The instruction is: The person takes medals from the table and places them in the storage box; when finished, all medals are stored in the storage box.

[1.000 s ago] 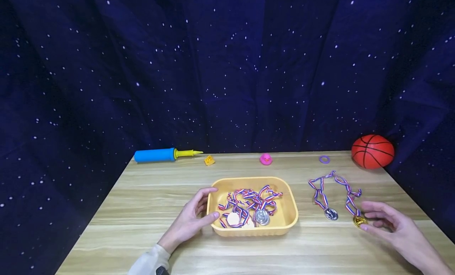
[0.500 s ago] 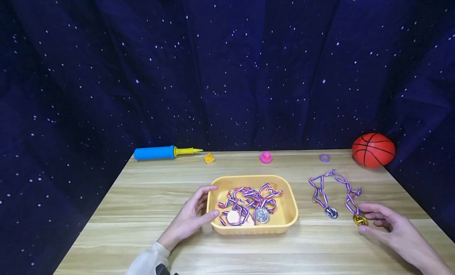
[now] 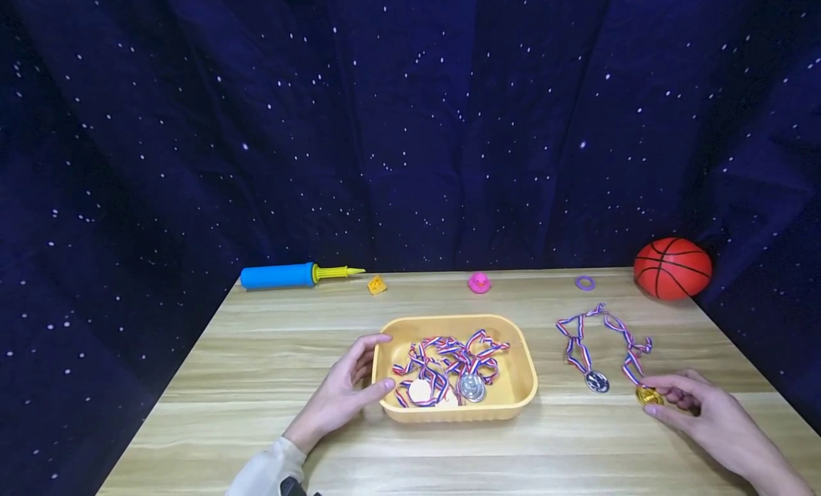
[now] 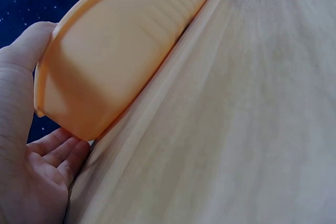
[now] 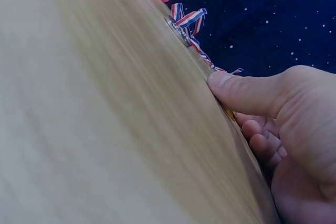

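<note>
My left hand [image 3: 343, 396] grips the left end of a yellow plastic basin [image 3: 529, 389], thumb over the rim and fingers round the far corner. In the left wrist view the thumb lies on the basin's rim [image 4: 46, 72], with the fingertips low against its wall. Inside lie several medals on tangled red, white and blue ribbons, among them a silver medal [image 3: 472, 388]. At the right, my right hand [image 3: 705, 417] pinches a gold medal [image 3: 648, 395] at its edge between thumb and fingers. Its ribbon [image 3: 631, 350] runs back over the table. Another silver medal [image 3: 596, 381] lies just left.
Along the back edge stand a blue and yellow hand pump [image 3: 279, 276], a small orange block [image 3: 377, 285], a pink rubber duck [image 3: 479, 283], a purple ring [image 3: 585, 283] and a red basketball [image 3: 672, 269]. A dark starry curtain [image 3: 410, 125] hangs behind the wooden table [image 3: 269, 353].
My right hand's fingers have closed in on the gold medal and now cover part of it. The left hand and the basin have stayed in place.
</note>
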`<state>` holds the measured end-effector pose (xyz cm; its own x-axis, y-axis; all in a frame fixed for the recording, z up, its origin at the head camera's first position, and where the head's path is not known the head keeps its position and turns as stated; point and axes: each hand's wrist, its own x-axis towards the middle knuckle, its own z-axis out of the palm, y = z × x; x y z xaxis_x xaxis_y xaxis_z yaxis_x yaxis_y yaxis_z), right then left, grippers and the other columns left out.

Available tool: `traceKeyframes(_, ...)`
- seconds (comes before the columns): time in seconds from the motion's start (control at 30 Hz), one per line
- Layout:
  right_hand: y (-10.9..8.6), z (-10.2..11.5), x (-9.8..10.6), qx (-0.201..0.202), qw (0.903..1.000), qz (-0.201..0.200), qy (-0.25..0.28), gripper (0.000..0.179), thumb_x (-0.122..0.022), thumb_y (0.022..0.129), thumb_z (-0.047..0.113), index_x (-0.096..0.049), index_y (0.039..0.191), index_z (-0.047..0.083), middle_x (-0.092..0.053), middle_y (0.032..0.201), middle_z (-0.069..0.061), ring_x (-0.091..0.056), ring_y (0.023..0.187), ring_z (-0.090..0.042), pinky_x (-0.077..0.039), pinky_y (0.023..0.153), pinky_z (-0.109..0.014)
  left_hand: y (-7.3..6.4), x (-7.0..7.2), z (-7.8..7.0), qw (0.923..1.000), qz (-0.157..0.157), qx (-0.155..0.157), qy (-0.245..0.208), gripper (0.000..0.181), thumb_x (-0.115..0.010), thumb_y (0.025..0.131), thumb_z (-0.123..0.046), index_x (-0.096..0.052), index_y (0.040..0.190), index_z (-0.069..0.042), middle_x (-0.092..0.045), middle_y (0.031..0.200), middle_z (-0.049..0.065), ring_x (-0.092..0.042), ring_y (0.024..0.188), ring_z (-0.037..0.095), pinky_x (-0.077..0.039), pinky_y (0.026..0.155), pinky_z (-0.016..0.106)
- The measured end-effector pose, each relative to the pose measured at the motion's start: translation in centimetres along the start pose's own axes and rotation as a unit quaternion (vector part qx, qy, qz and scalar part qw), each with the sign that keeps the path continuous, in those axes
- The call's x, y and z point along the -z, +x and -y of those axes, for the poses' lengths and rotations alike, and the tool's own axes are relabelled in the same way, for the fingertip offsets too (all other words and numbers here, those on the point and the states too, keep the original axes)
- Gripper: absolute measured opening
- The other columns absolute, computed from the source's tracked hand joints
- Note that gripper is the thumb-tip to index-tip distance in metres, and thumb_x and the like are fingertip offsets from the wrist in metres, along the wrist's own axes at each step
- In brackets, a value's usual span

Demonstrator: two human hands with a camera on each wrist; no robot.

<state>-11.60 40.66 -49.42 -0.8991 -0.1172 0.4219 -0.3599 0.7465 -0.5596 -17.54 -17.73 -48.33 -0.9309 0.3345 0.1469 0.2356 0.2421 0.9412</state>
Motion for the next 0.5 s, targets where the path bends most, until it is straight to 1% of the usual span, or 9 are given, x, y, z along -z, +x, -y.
traceKeyframes(0.1,0.10,0.09,0.03,-0.005,0.9998,0.015,0.016,0.035,-0.092,0.086,-0.001,-0.082,0.117,0.011,-0.064,0.092,0.010,-0.056,0.081,-0.002,-0.042,0.065,-0.019,-0.01,0.05,0.14,1.0000,0.002,-0.005,0.000,0.072,-0.087,0.098,-0.023,-0.051,0.160,-0.028,-0.057,0.164,0.010,-0.053,0.154,0.031,-0.039,0.131,0.041)
traceKeyframes(0.2,0.25,0.18,0.11,-0.017,0.9989,0.031,0.031,0.035,-0.090,0.088,-0.001,-0.079,0.120,0.009,-0.065,0.090,0.010,-0.056,0.080,-0.004,-0.042,0.063,-0.022,0.03,0.09,0.30,1.0000,0.002,-0.009,0.001,0.073,-0.087,0.098,-0.023,-0.051,0.161,-0.026,-0.057,0.163,0.012,-0.052,0.154,0.034,-0.038,0.131,0.047)
traceKeyframes(0.3,0.33,0.29,0.16,-0.022,0.9981,0.039,0.043,0.037,-0.089,0.089,-0.003,-0.078,0.123,0.006,-0.062,0.089,0.007,-0.055,0.079,-0.006,-0.041,0.062,-0.025,0.04,0.08,0.31,1.0000,0.001,-0.009,0.002,0.073,-0.087,0.098,-0.023,-0.051,0.161,-0.026,-0.058,0.163,0.012,-0.053,0.153,0.033,-0.039,0.131,0.044)
traceKeyframes(0.43,0.28,0.43,0.19,-0.021,0.9982,0.034,0.045,0.038,-0.089,0.087,-0.005,-0.078,0.122,0.006,-0.058,0.088,0.005,-0.053,0.076,-0.007,-0.041,0.060,-0.027,0.04,0.11,0.33,0.9999,0.002,-0.012,0.001,0.073,-0.087,0.098,-0.022,-0.050,0.161,-0.025,-0.058,0.162,0.012,-0.054,0.153,0.034,-0.039,0.131,0.042)
traceKeyframes(0.5,0.28,0.53,0.20,-0.028,0.9982,0.030,0.044,0.039,-0.090,0.086,-0.004,-0.078,0.121,0.007,-0.058,0.088,0.005,-0.053,0.074,-0.007,-0.041,0.059,-0.027,0.03,0.14,0.36,0.9999,0.002,-0.015,-0.001,0.073,-0.087,0.098,-0.022,-0.050,0.161,-0.025,-0.058,0.162,0.012,-0.054,0.152,0.034,-0.040,0.130,0.039)
